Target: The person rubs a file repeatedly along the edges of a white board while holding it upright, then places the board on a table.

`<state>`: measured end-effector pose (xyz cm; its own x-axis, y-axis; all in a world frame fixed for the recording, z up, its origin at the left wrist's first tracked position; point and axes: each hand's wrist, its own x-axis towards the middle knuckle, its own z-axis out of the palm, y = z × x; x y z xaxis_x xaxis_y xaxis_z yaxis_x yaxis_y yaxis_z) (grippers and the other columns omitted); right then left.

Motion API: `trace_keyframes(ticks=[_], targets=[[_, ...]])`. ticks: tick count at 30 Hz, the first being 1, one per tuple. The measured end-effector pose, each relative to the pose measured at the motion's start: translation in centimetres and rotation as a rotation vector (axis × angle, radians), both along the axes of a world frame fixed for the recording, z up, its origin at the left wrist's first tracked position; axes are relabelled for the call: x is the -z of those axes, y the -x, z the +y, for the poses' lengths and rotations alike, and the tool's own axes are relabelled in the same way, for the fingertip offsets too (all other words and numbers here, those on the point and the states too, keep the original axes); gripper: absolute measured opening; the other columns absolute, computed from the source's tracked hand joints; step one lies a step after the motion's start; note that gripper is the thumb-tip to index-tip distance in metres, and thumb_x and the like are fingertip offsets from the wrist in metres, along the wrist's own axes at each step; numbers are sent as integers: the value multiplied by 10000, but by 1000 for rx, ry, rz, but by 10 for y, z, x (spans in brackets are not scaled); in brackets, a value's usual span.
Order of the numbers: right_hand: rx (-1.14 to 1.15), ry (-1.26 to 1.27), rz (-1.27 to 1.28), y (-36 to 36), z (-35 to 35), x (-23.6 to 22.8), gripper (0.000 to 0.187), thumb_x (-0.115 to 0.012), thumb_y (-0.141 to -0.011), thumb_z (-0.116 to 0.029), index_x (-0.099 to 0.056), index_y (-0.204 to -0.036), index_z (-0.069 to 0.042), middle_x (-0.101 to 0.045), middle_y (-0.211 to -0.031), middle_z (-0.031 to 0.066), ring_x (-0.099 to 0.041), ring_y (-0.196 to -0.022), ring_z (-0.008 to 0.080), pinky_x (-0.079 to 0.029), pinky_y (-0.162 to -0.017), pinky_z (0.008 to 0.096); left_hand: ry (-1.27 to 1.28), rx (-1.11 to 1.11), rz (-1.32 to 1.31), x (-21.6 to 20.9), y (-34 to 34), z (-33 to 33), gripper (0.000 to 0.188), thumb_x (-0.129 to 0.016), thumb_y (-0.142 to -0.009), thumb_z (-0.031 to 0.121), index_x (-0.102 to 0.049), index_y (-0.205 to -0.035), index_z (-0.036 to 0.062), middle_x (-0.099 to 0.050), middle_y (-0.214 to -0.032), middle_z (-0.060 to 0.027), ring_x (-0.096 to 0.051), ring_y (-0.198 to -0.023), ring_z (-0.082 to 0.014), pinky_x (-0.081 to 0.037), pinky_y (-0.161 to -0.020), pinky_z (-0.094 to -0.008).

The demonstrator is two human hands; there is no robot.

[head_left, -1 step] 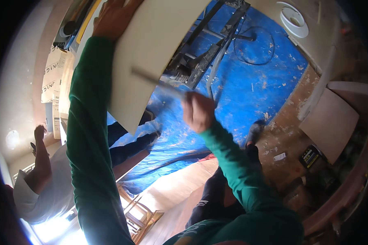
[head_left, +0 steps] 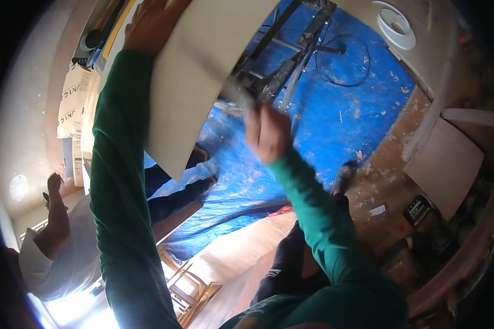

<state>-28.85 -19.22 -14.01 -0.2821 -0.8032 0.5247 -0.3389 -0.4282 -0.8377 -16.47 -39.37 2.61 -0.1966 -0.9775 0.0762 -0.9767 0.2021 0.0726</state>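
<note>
A long cream-coloured board (head_left: 181, 120) runs from the upper middle down to a corner near the centre left. My left hand (head_left: 152, 26) lies flat on its upper left part, pressed down, with the fingertips cut off by the top edge of the view. In my right hand (head_left: 271, 131), to the right of the board's edge, the fingers are closed round the end of a long narrow tool (head_left: 239, 94). Motion smears the tool, so its exact kind does not show. Its far part reaches over the board's face.
A dark metal stand (head_left: 269, 77) is beside the board on a blue sheet (head_left: 335, 120). Another person (head_left: 77, 236) works at the left wall. Brown cardboard (head_left: 444, 164) and a black box (head_left: 420, 211) lie at right, a white ring-shaped piece (head_left: 396, 26) above.
My right hand has moved slightly up and to the right with the tool, which is further smeared. My left hand and the board have stayed put.
</note>
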Motion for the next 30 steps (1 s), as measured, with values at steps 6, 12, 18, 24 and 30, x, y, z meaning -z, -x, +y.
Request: trace_keyframes(ticks=[6,12,18,24,30], targets=[[-86,-12,-171,17,15,31,107,-620,-914,-120,-569,-886,-31,-578,-678,169,-616,-596,366,-485,-508,386,-16,-29,29,6,3,6,812,-370,-927,673,-300,-1507,109,-226,-1557,-228,-138,-1463,-384,-98,-1184,-453],[-211,65,167,26,-21,9,263,-700,-858,-240,-514,-803,-63,-529,-632,134,-561,-534,352,-433,-468,445,8,-48,28,-9,15,10,832,-392,-911,683,-304,-1505,107,-229,-1555,-233,-145,-1459,-392,-107,-1178,-477],[-178,-69,69,31,36,6,150,-652,-884,-155,-571,-806,-54,-601,-671,145,-613,-562,336,-502,-516,428,11,-43,45,-8,11,16,834,-423,-894,680,-342,-1490,101,-246,-1545,-246,-173,-1448,-401,-120,-1175,-478],[-112,-61,90,58,-44,-28,123,-623,-905,-139,-585,-866,-30,-576,-624,165,-594,-529,345,-449,-452,407,35,-45,68,-12,22,13,808,-460,-889,657,-371,-1478,110,-257,-1536,-259,-177,-1446,-407,-122,-1174,-487],[-192,77,28,39,27,15,122,-599,-914,-110,-588,-842,-12,-579,-630,165,-585,-511,336,-428,-447,420,237,66,10,24,-15,-3,673,-467,-894,610,-430,-1451,236,-368,-1508,-138,-305,-1412,-319,-216,-1146,-455]])
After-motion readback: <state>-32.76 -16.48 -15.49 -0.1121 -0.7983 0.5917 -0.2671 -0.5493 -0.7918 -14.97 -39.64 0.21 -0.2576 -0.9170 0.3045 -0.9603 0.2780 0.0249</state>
